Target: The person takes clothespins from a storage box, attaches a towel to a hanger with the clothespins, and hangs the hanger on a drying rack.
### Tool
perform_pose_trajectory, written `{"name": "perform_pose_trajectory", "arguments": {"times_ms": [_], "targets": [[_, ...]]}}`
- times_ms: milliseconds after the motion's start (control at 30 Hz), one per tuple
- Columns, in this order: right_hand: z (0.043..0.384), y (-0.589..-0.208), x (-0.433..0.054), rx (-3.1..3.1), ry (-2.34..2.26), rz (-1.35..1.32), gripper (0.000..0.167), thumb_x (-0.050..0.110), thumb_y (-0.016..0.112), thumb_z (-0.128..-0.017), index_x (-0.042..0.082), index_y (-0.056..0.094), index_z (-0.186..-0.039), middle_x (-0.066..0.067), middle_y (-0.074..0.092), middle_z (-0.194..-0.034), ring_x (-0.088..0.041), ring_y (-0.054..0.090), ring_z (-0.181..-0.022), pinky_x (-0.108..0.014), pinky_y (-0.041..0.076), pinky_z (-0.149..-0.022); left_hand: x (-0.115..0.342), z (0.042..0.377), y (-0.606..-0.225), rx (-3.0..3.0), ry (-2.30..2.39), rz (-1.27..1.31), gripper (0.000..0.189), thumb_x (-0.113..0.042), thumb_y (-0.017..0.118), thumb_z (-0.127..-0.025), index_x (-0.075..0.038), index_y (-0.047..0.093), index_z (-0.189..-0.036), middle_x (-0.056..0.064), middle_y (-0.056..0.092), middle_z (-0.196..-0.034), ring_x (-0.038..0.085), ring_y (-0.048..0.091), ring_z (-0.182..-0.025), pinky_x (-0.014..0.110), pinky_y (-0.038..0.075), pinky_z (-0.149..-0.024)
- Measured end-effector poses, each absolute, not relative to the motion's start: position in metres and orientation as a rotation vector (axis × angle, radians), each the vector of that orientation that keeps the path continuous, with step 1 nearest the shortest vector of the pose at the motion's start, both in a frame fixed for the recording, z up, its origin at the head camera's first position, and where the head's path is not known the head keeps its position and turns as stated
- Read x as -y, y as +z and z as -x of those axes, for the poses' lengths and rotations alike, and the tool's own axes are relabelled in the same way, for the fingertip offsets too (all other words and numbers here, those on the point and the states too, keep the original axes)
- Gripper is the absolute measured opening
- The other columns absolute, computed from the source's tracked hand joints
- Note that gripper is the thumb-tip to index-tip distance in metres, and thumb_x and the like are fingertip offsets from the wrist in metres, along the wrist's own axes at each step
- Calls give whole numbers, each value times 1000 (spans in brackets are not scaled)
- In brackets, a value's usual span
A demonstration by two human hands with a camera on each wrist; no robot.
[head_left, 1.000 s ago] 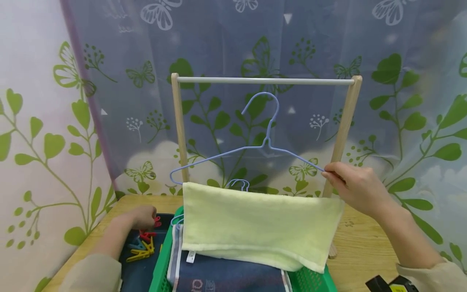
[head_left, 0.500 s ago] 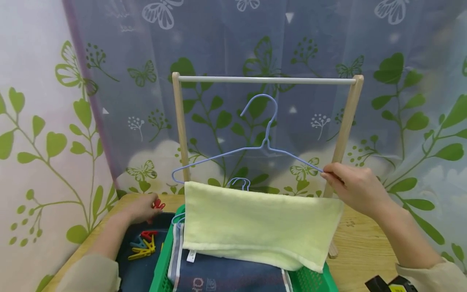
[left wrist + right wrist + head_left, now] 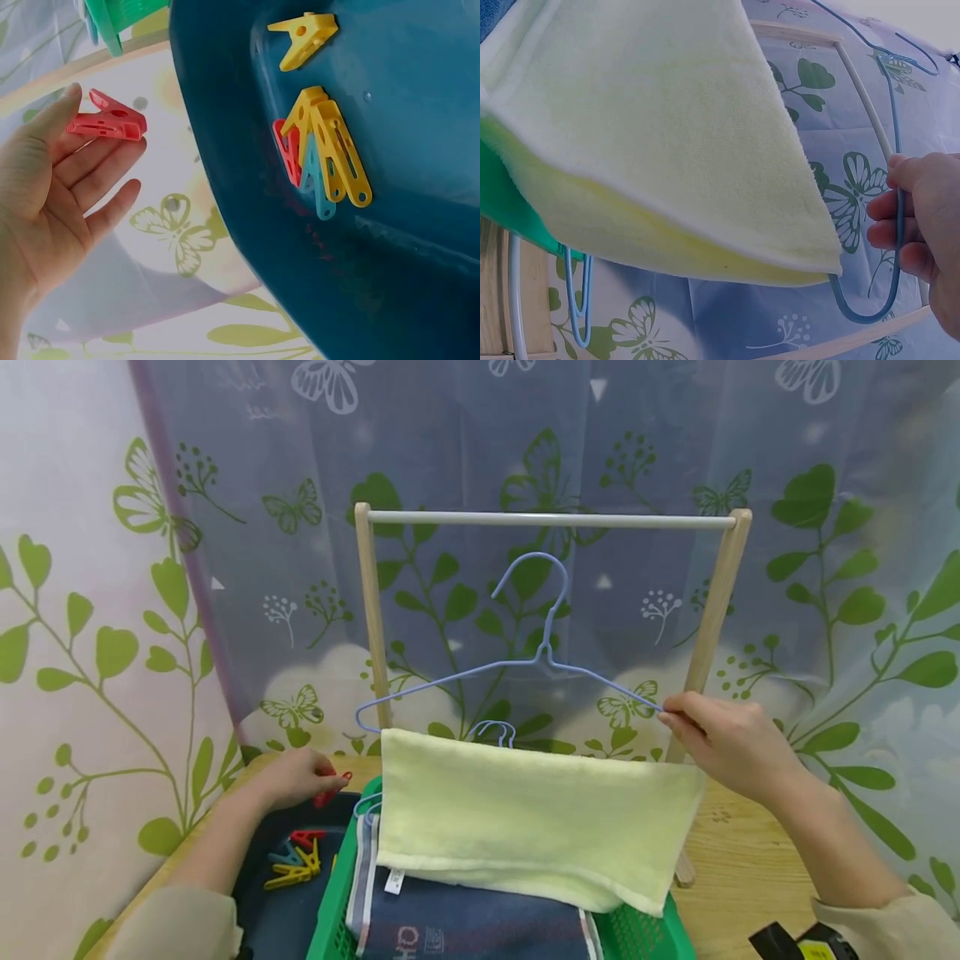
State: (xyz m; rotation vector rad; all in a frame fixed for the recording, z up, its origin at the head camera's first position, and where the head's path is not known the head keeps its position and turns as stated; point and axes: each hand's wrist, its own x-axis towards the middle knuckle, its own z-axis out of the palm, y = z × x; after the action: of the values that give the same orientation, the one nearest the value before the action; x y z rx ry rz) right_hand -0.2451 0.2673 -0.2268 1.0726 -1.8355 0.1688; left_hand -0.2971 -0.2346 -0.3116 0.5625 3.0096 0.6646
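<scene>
- Reference: head view, clock face centred on pale-yellow towel (image 3: 540, 822).
- Left hand (image 3: 291, 777), 9 o'clock: thumb and fingers pinch red clothespin (image 3: 112, 121); outer fingers loosely bent.
- Right hand (image 3: 731, 747), 2 o'clock: fingers curled round right end of blue hanger (image 3: 543, 652).
- Hanger hook at 12 o'clock, below rack bar (image 3: 551, 519); towel draped over hanger's lower part.
- Green basket (image 3: 333, 893): 6 o'clock, partly hidden by towel.
- Loose clothespins (image 3: 337, 154), yellow, blue and red: in blue tub (image 3: 412, 277), 6 o'clock from left hand.

Left fingers (image 3: 112, 165): one red clip (image 3: 125, 128). Below them: one second red clip (image 3: 306, 837), one blue clip (image 3: 321, 195), one lone yellow clip (image 3: 313, 43), yellow cluster (image 3: 328, 126) uncountable. Right fingers (image 3: 883, 234): one hanger (image 3: 548, 627). Between both: one pale towel (image 3: 532, 818), two hanger hooks (image 3: 492, 722), one basket (image 3: 330, 902)
</scene>
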Motion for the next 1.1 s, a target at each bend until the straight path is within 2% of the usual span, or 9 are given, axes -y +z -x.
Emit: {"name": "perform_pose_trajectory", "arguments": {"times_ms": [233,567,767,867,933,1100], "targets": [[245,-226,-266,1829,164,-1077,46,35,35,-100,3,62,-83,-2,62,-68,-8,53,-49,-19,41,-43,231,296,-309,-3034,653,-586,25,-24,63,-87,-8,62,-68,0,53,-58,12,42,-51,29,35,-50],[245,-227,-266,1838,167,-1083,46,36,34,-100,3,62,-83,-2,62,-68,-8,53,-48,-18,41,-43,228,297,-311,-3108,605,-637,26,-22,67,-84,-9,57,-64,-4,48,-54,11,41,-48,27,35,-49],[246,-228,-267,1840,166,-1083,46,36,34,-100,3,62,-83,-1,62,-68,-7,52,-48,-17,40,-43,226,298,-309,-3140,554,-682,21,-20,68,-83,-10,60,-67,-4,53,-54,10,45,-48,28,39,-49],[245,-227,-267,1840,165,-1078,46,36,34,-100,3,62,-83,-1,61,-68,-6,51,-49,-17,40,-43,226,298,-308,-3172,528,-683,20,-21,70,-81,-9,58,-72,-4,52,-56,11,46,-49,29,39,-50],[246,-227,-267,1837,164,-1077,46,36,34,-100,3,62,-83,-1,62,-68,-6,51,-49,-17,40,-43,226,298,-308,-3181,536,-682,21,-20,71,-80,-6,56,-81,-2,51,-61,12,46,-51,29,40,-51],[246,-228,-266,1824,159,-1088,46,36,35,-100,3,62,-82,-2,62,-68,-7,52,-48,-18,40,-43,224,298,-304,-3155,548,-692,34,-17,74,-77,2,57,-99,3,54,-73,14,50,-61,34,46,-60]]}}
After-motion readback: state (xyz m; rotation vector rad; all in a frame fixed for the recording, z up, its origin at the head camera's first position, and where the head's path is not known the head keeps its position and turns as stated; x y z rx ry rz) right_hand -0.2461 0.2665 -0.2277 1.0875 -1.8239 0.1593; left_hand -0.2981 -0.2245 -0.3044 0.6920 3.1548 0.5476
